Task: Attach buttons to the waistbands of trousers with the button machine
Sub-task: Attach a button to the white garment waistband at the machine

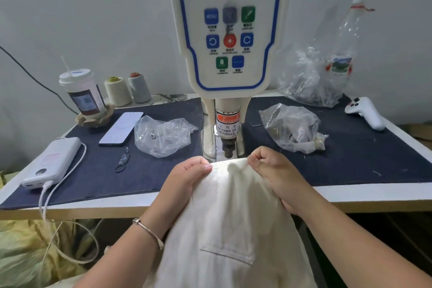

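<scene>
On the desk, which is covered by a dark blue cloth mat, lie three clear, crinkled plastic bags. The one left of the machine holds a few small silver metal pieces; the one right of it holds a dark heap of small parts, too blurred to name; a larger bag at the back right also holds small dark parts and sits against a clear plastic bottle. At the back left a lidded plastic cup with a straw holds a dark drink and stands in a tan holder.

The cream twill trousers hang off the front edge of the desk, their waistband edge lifted just below the dark metal punch of the white, blue-trimmed button machine. The left hand pinches the waistband's left end and the right hand grips its right end, fingers curled into the cloth, which is stretched between them. A patch pocket shows lower on the woven fabric.

A white power bank with cable, a phone, two thread cones and a white controller also rest on the desk.
</scene>
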Demonstrator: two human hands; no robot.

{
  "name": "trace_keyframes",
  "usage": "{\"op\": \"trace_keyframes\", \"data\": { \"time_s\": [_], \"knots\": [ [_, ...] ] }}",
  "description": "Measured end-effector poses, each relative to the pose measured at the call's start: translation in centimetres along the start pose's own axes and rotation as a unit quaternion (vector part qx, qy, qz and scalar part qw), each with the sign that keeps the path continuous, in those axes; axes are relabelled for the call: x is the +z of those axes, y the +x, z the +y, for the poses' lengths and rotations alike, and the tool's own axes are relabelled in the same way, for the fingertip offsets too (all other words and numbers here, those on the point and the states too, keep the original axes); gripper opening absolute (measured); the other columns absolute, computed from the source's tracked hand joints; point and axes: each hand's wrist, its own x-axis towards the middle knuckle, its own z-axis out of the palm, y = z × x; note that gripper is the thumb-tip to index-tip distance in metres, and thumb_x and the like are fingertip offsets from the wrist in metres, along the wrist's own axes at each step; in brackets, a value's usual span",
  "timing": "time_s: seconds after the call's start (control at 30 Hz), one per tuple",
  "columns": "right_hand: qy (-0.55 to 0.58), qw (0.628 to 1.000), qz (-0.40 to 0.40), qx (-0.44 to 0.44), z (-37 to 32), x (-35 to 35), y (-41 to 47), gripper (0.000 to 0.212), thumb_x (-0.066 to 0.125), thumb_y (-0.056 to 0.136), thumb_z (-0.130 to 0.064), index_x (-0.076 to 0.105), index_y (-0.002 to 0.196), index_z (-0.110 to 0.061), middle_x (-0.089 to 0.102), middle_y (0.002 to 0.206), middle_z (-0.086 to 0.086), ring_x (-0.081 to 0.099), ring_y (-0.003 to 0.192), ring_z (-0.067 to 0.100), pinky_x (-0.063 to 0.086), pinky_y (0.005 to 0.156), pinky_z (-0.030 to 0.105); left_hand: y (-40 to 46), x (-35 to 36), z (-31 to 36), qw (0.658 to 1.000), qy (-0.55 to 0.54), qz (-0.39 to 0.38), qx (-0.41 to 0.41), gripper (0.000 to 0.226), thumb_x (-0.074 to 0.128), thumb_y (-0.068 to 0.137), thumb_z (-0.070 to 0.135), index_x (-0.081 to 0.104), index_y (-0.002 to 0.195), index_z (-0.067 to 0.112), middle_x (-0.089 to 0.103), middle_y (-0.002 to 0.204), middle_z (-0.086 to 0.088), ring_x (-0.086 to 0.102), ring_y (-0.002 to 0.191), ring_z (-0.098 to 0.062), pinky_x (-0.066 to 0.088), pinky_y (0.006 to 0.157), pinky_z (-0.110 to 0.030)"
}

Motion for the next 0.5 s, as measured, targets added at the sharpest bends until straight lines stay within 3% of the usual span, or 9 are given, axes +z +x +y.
{"op": "trace_keyframes", "data": {
  "time_s": [0.23, 0.5],
  "knots": [
    [0.056, 0.998, -0.022, -0.005, 1.8, -0.2, 0.4, 0.026, 0.053, 0.097, -0.02, 0.057, 0.071, -0.02, 0.052, 0.062, -0.01, 0.046, 0.06, 0.006, 0.038, 0.064, 0.024, 0.8, 0.1, -1.9, 0.996, 0.076, 0.009, 0.036, 0.021, 0.049, 0.08, 0.033, 0.045, 0.062, 0.024, 0.035, 0.061, 0.011, 0.031, 0.056, -0.005, 0.027, 0.05, -0.015],
    [0.175, 0.983, -0.05, -0.012, 2.9, 0.3, 0.5, 0.031, 0.052, 0.096, -0.012, 0.055, 0.067, -0.02, 0.048, 0.059, -0.006, 0.043, 0.052, 0.004, 0.039, 0.05, 0.014, 1.2, 0.0, -2.3, 0.997, 0.077, 0.013, 0.026, 0.021, 0.047, 0.079, 0.033, 0.046, 0.06, 0.024, 0.037, 0.061, 0.009, 0.032, 0.057, -0.006, 0.026, 0.054, -0.021]
  ]
}}
